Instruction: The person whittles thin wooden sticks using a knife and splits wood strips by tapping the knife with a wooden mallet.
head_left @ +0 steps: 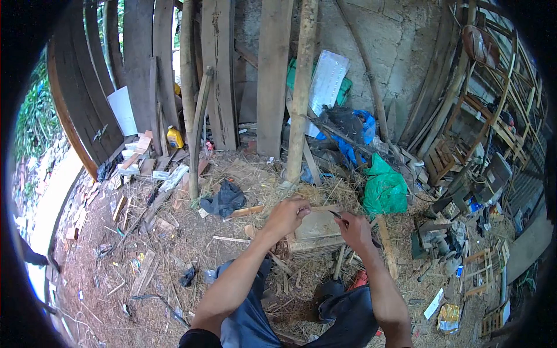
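My left hand (288, 216) is closed, thumb and fingers pinched on one end of a thin pale strip (322, 208), which looks like wood or bamboo. The strip reaches across toward my right hand (355, 230). That hand is closed round a small knife, whose dark blade (335, 214) points at the strip; whether they touch I cannot tell. Below both hands is a low wooden block (316, 246) with a flat top, between my knees. The knife's handle is hidden in my fingers.
Straw and wood scraps litter the dirt floor. A wooden post (301, 104) stands ahead, with a green plastic bag (386, 188) to its right. A dark cloth (224, 199) lies left of the block. A yellow bottle (174, 137) stands near the plank wall; wooden frames (455, 142) lean at right.
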Demonstrator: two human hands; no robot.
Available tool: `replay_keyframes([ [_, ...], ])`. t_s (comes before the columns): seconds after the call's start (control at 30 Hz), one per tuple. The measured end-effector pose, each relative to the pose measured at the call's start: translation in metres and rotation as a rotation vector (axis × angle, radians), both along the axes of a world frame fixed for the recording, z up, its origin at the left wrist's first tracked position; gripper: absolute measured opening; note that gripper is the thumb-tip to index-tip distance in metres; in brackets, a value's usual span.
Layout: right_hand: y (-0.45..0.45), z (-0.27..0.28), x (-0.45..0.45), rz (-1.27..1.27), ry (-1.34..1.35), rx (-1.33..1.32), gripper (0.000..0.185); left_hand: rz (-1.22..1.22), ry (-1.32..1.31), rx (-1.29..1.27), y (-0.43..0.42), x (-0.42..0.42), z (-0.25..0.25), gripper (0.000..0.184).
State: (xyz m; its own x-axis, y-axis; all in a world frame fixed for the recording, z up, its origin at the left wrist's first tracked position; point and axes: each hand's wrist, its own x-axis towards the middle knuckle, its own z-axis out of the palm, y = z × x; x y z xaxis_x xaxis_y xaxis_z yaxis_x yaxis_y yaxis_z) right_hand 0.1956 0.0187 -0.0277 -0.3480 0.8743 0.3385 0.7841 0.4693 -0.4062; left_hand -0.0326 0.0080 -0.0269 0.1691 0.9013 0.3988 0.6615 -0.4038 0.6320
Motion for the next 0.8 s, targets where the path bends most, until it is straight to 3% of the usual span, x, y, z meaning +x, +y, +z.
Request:
replay_keyframes([
  [0.13,0.001,0.002,0.000,0.037,0.098,0.078,0.010,0.039,-0.019,0.063,0.003,-0.028,0.002,0.014],
  [0.27,0.004,0.006,0.005,0.048,0.178,-0.028,0.007,0.124,-0.013,0.219,0.005,-0.084,-0.003,0.008],
  [0.37,0.009,-0.003,0.009,0.057,0.083,-0.067,0.008,0.318,-0.323,0.247,-0.004,-0.119,-0.004,0.008],
  [0.43,0.017,-0.022,0.013,0.124,0.349,-0.065,0.011,0.366,-0.456,0.219,-0.010,-0.142,-0.007,0.008],
  [0.5,0.021,-0.036,0.010,0.127,0.486,-0.152,0.012,0.544,-0.793,0.121,-0.013,-0.158,-0.016,0.011],
  [0.53,0.023,-0.042,0.007,0.126,0.621,-0.248,0.014,0.544,-0.796,0.131,-0.014,-0.156,-0.018,0.011],
  [0.6,0.031,-0.053,0.002,0.150,0.579,-0.322,0.014,0.492,-0.516,-0.033,-0.015,-0.146,-0.024,0.012],
  [0.63,0.030,-0.051,-0.003,0.169,0.542,-0.405,0.016,0.490,-0.517,-0.031,-0.014,-0.135,-0.023,0.012],
  [0.67,0.028,-0.051,-0.006,0.166,0.543,-0.407,0.016,0.286,-0.390,-0.051,-0.010,-0.119,-0.024,0.019],
  [0.7,0.019,-0.040,-0.012,0.140,0.663,-0.584,0.014,0.082,-0.262,-0.072,-0.007,-0.103,-0.026,0.025],
  [0.73,0.014,-0.032,-0.020,0.114,0.782,-0.756,0.014,0.058,-0.284,-0.144,-0.005,-0.086,-0.030,0.028],
  [0.8,0.010,-0.029,-0.035,0.105,0.800,-0.775,0.013,0.021,-0.302,-0.210,0.001,-0.064,-0.021,0.031],
])
